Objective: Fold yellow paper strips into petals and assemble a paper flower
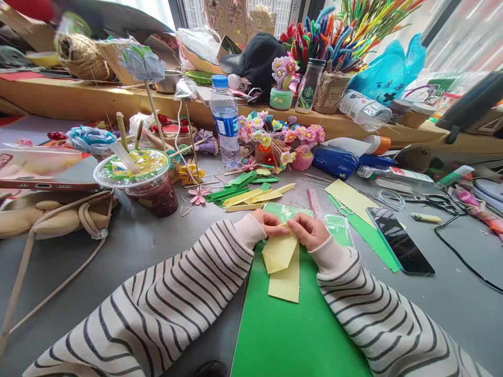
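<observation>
A partly folded piece of yellow paper (pixel 281 252) hangs between my hands, its lower end creased to a point. My left hand (pixel 270 223) pinches its upper left edge. My right hand (pixel 308 230) grips the upper right corner between thumb and fingers. Below it, a flat yellow paper strip (pixel 286 285) lies on a green sheet (pixel 291 335). Just beyond my hands are folded yellow paper pieces (pixel 255 196) and folded green paper pieces (pixel 236 186). Near my right hand lies a pink ruler (pixel 313 201), partly over a clear plastic sleeve (pixel 338 228).
A lidded drink cup (pixel 157 196) stands at left, a water bottle (pixel 226 125) at centre back. To the right lie a phone (pixel 398 241), small scissors (pixel 345 209), yellow paper (pixel 349 193) and a black cable (pixel 458 262). Craft flowers (pixel 275 136) crowd the back before a cluttered ledge (pixel 188 107).
</observation>
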`<state>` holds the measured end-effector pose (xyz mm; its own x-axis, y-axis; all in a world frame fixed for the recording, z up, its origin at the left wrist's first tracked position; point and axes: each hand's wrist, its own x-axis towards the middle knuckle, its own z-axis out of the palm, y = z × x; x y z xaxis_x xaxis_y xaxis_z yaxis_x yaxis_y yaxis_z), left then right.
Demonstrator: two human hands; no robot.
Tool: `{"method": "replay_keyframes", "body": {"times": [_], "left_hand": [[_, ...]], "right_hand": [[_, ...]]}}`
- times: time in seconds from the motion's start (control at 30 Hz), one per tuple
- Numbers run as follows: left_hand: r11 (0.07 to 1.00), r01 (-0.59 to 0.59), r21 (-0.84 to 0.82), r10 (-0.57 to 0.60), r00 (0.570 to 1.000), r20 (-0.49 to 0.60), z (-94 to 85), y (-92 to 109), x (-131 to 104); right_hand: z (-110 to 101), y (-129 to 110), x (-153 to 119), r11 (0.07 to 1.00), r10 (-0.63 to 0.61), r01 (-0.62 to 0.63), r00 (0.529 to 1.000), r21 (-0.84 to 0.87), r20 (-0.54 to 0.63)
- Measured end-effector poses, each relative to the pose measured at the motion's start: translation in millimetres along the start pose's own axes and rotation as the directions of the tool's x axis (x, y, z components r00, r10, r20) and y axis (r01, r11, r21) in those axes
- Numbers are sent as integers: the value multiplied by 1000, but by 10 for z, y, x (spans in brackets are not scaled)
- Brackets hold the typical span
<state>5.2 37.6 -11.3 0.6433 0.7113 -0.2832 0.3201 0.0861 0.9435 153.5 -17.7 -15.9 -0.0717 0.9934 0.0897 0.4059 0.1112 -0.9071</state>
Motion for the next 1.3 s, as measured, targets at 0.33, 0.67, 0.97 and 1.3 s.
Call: {"method": "replay_keyframes", "body": {"times": [0.33, 0.67, 0.97, 1.3], "left_hand": [[1000, 0, -5, 1, 990, 143, -30, 65, -48], [997, 37, -71, -26, 989, 148, -32, 89, -61], [998, 23, -58, -16, 992, 123, -7, 86, -51], [994, 52, -94, -41, 992, 116, -8, 24, -18]], "right_hand": [[-14, -78, -26, 977, -124, 126, 992, -170, 23], [-1, -11, -11, 998, -33, 34, 999, 54, -15], [-436, -188, 84, 828, -260, 179, 962, -532, -79], [-1253, 331, 1272, 178, -19, -262, 963, -949, -269]]}}
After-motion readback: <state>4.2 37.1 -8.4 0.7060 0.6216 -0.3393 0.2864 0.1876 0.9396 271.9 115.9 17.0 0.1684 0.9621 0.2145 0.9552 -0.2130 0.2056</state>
